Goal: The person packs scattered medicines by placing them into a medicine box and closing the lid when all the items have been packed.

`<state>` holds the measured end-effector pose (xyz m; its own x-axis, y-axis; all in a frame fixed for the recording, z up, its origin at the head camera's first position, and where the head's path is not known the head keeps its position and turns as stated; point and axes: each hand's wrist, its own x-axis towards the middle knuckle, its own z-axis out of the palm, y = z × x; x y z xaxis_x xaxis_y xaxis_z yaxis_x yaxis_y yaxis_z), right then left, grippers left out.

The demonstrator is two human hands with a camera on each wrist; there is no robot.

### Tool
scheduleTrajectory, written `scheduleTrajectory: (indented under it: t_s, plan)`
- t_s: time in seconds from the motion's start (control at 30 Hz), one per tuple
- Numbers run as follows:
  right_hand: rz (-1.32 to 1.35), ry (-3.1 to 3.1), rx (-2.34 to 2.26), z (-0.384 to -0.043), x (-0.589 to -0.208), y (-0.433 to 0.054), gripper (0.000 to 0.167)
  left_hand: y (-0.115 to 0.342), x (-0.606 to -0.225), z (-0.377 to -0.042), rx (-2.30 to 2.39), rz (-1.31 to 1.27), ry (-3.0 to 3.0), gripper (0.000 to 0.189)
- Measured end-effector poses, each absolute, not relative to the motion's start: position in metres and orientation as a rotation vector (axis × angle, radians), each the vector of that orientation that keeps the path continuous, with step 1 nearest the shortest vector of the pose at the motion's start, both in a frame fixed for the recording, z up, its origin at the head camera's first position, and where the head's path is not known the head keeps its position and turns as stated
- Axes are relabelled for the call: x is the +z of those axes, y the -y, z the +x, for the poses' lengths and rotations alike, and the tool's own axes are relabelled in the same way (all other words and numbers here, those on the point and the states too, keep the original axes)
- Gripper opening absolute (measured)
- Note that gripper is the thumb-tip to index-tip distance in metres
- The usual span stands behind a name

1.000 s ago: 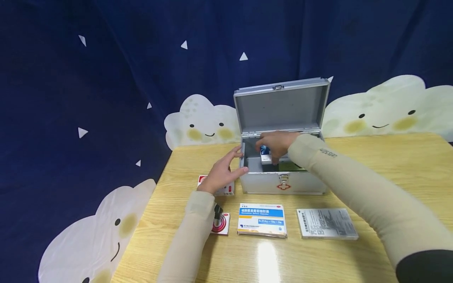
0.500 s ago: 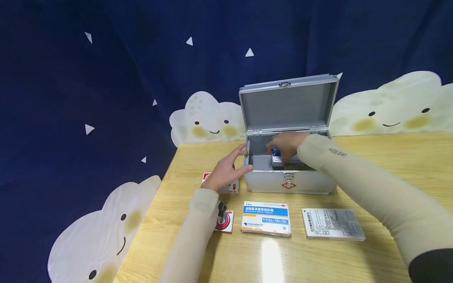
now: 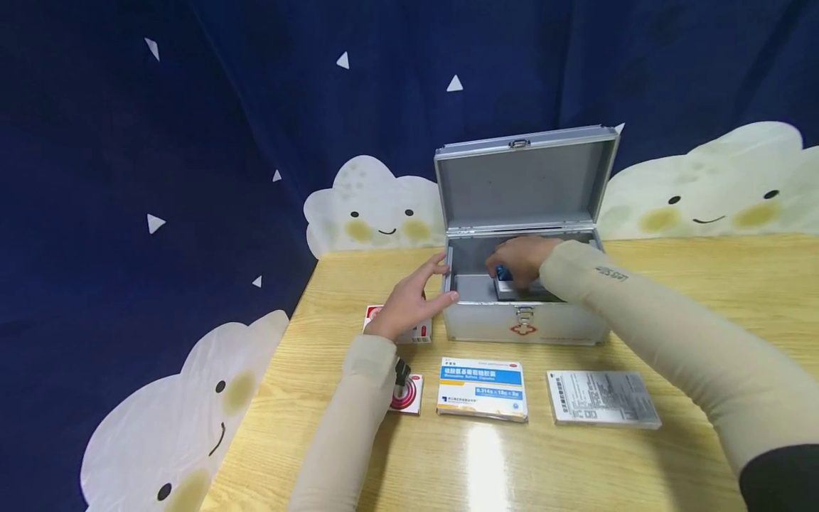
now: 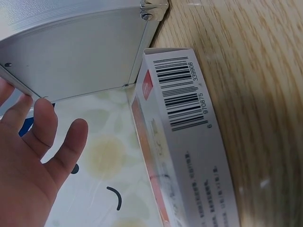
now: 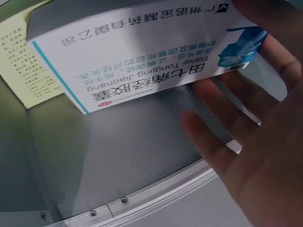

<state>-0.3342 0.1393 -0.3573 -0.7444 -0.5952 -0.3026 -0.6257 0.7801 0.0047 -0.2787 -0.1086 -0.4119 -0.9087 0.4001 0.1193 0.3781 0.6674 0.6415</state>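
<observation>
A silver first-aid case with a red cross stands with its lid raised. Inside it, my right hand holds a white and blue medicine box between thumb and fingers; the box's lower part is hidden by the case wall in the head view. Behind that box, a pale yellow printed box shows in the right wrist view. My left hand has its fingers spread at the case's left side, thumb at the front corner. Below it lies a white and red medicine box.
In front of the case lie a box with red rings, partly under the left forearm, a blue and white capsule box and a silvery-white box. A dark blue curtain with clouds hangs behind the wooden table.
My right hand has moved the white and blue medicine box slightly right and lower inside the case. My left hand stays at the case's side. The head view has shifted a little.
</observation>
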Motion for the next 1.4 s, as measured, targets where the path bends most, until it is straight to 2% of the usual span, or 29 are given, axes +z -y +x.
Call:
scheduleTrajectory:
  t_s: [0.6,0.8,1.0,1.4]
  plan:
    - [-1.046,-2.682,0.285,-0.340,-0.369,-0.144,0.040,0.111,-0.416,-0.280,1.117,0.655,-2.820,0.075]
    - [-0.974,-2.684,0.247,-0.329,-0.361,-0.142,0.044,0.111,-0.417,-0.281,1.108,0.664,-2.823,0.077]
    - [-0.873,-2.697,0.235,-0.329,-0.363,-0.148,0.040,0.111,-0.415,-0.280,1.075,0.663,-2.828,0.079]
    - [-0.576,-2.626,0.198,-0.321,-0.343,-0.150,0.062,0.111,-0.410,-0.280,1.079,0.654,-2.816,0.079]
